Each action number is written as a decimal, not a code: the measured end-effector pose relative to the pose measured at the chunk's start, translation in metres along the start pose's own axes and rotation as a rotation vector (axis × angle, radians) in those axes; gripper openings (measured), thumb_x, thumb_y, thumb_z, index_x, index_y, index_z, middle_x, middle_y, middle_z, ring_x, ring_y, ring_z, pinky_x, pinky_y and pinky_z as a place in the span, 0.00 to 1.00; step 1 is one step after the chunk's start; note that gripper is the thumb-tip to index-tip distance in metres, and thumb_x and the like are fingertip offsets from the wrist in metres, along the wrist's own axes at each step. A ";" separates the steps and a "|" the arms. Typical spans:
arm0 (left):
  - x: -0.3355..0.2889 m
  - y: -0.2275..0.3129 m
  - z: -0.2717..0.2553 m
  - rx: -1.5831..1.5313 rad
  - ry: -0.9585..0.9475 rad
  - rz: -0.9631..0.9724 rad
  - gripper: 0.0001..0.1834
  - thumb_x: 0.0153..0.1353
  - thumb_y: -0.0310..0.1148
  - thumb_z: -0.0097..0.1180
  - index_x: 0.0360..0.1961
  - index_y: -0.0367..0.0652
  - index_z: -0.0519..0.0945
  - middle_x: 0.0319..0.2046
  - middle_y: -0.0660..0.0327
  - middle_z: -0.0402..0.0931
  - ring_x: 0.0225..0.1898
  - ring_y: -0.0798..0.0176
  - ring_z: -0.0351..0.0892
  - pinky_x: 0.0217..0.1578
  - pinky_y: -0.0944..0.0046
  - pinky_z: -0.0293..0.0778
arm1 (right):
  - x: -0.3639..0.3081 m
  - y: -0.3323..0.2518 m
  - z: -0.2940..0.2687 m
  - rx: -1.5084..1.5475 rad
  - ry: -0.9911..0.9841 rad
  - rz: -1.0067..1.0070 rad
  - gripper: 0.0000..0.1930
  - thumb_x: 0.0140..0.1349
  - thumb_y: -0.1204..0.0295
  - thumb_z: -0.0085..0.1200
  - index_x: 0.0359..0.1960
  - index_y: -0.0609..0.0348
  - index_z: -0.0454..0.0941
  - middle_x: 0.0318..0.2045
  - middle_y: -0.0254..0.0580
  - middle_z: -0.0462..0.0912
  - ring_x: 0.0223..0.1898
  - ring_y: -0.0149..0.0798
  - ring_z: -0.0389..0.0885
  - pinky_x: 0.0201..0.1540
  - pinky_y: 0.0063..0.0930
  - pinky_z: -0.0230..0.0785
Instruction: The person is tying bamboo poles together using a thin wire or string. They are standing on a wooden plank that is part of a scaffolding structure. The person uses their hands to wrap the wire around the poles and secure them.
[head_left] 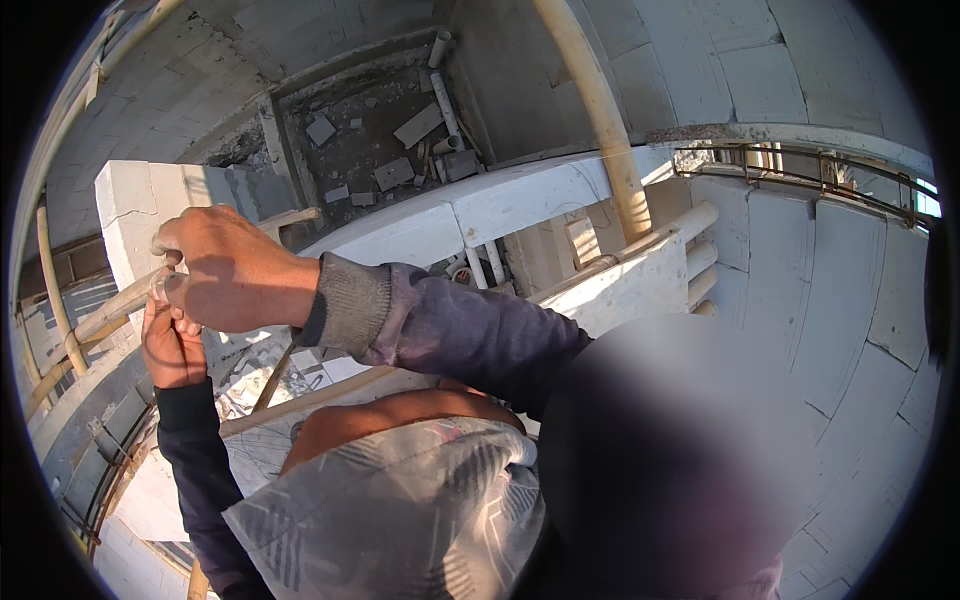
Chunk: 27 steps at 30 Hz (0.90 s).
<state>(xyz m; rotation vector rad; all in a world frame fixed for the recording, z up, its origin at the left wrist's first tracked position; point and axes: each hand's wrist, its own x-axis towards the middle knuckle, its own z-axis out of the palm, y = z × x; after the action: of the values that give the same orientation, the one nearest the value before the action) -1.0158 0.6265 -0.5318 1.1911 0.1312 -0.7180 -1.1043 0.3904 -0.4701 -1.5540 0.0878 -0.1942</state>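
My right hand (240,268) reaches across from the right, with its thumb and fingers pinched together at the left. Just below it, my left hand (172,345) is raised with its fingertips bent closed, close to the right thumb. Whatever lies between the fingertips is too small to make out. Both hands are at a bamboo pole (112,313), which runs to the left from behind them. Behind the right hand rises the end of a white block wall (122,215), with a crack across its side.
Below lies a floor (365,135) strewn with broken block pieces. A pale wall top (520,195) crosses the middle. One thick bamboo pole (600,100) stands upright beyond it. A white board (630,290) rests by several bamboo ends at the right. Steel bars (830,180) run along the far right.
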 end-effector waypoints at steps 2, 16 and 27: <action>-0.002 0.006 0.006 0.224 0.222 -0.024 0.10 0.67 0.28 0.51 0.48 0.39 0.76 0.26 0.68 0.74 0.22 0.74 0.68 0.22 0.73 0.66 | -0.008 -0.034 -0.032 0.014 -0.146 -0.395 0.11 0.51 0.71 0.60 0.34 0.64 0.77 0.26 0.48 0.78 0.33 0.46 0.77 0.41 0.40 0.70; -0.004 0.035 0.037 0.411 0.252 0.032 0.10 0.69 0.37 0.53 0.41 0.41 0.78 0.20 0.71 0.64 0.19 0.78 0.56 0.18 0.76 0.55 | -0.018 -0.169 0.048 0.109 -0.368 -1.055 0.06 0.57 0.74 0.53 0.29 0.66 0.74 0.25 0.51 0.77 0.28 0.50 0.76 0.39 0.43 0.70; 0.002 0.019 0.006 0.330 0.324 0.067 0.13 0.65 0.40 0.57 0.39 0.40 0.79 0.16 0.70 0.64 0.14 0.78 0.58 0.14 0.75 0.57 | 0.019 -0.010 -0.040 -0.359 -0.395 -0.096 0.13 0.60 0.68 0.60 0.36 0.70 0.79 0.30 0.57 0.81 0.34 0.56 0.81 0.40 0.45 0.71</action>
<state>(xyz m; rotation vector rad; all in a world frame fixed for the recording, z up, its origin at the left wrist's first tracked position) -1.0048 0.6235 -0.5147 1.6168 0.2477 -0.4937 -1.0930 0.3479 -0.4599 -1.9280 -0.2773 0.0603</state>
